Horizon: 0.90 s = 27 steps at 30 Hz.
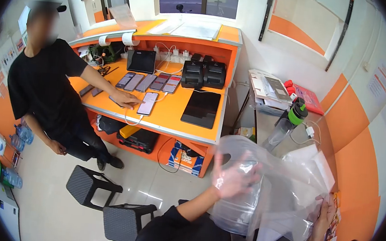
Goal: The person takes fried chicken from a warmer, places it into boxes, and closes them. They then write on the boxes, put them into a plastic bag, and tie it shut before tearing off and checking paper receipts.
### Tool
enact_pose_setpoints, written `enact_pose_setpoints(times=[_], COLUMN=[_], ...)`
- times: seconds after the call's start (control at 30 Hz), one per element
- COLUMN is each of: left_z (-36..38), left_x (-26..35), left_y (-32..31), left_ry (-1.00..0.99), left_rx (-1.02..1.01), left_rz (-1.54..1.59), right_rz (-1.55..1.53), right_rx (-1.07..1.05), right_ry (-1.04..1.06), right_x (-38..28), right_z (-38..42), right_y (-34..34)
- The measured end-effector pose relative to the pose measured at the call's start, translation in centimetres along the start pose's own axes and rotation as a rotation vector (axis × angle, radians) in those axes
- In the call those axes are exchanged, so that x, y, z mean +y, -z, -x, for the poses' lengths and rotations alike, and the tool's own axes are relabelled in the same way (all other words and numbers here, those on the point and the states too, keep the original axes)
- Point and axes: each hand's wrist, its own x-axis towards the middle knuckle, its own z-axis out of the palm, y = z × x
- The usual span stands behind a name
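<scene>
A large clear plastic bag [284, 183] spreads across the lower right of the head view, over the side table. My left hand [236, 177] is behind or inside the bag's thin plastic, its fingers apart and slightly blurred. At the bag's right edge, my right hand [324, 214] has its fingers closed on the plastic. White paper [311, 160] lies behind the bag, partly seen through it. Just beyond the bag stands a clear bottle with a green and black lid [298, 112].
Several phones [147, 103], a black tablet [201, 109] and black devices [204, 73] lie on the orange counter [174, 119]. A co-worker [52, 80] touches a phone at left. Two dark stools [122, 223] stand on the floor. Papers [269, 90] and a red packet [308, 99] lie on the side table.
</scene>
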Motion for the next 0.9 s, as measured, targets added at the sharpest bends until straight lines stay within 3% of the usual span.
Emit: enact_pose_setpoints(times=[0.07,0.13,0.2,0.23,0.27,0.33,0.37,0.43,0.47,0.53,0.57,0.63,0.7,0.8,0.9], left_z=[1.8,3.4,4.9,6.1,7.4,10.0,11.1,13.3,14.3,16.2,18.2,23.3,24.8,25.2,24.3], left_x=[-1.8,-3.1,-3.6,-3.8,-3.6,-3.6,-4.2,-5.5,-6.2,-8.3,-8.5,-9.2,-10.7,-14.7,-17.0], left_y=[-1.6,-3.2,-5.5,-6.7,-7.9,-10.3,-11.2,-12.7,-13.1,-12.9,-12.1,-9.1,-8.3,-10.0,-11.5], left_ry=[-0.084,-0.170,0.101,0.106,0.174,0.296,0.292,0.067,0.073,-0.005,0.062,0.089,0.109,0.103,0.166], left_rx=[0.015,0.026,0.073,0.073,0.307,0.797,0.806,0.904,0.908,1.193,1.215,1.227,1.221,1.240,1.215], left_rz=[0.042,0.094,-0.321,-0.320,-0.630,-1.255,-1.264,-1.109,-1.115,-1.307,-1.553,-1.611,-1.672,-1.420,-1.210], right_rz=[-0.108,0.076,0.097,0.075,0.055,0.079,0.068,0.463,0.456,0.814,0.810,1.191,0.599,0.301,0.158], right_rx=[0.080,0.154,0.321,0.385,0.449,0.041,0.034,0.013,0.016,-0.065,-0.063,0.214,-0.085,-0.473,-0.514], right_ry=[-0.020,0.079,0.189,0.229,0.270,0.119,0.119,0.296,0.293,0.082,0.072,0.562,0.090,-0.164,-0.282], right_x=[-1.5,-1.2,0.0,-0.3,-0.6,-2.4,-1.9,-0.5,-0.7,-0.9,0.1,2.8,4.1,3.6,4.4], right_z=[2.7,4.8,6.7,7.7,8.7,10.8,11.1,11.1,11.0,10.8,11.7,13.6,16.6,22.4,27.1], right_y=[-0.7,-0.8,-1.2,-0.8,-0.4,1.1,1.4,1.5,0.7,-0.9,-1.8,-4.1,-6.8,-11.8,-15.3])
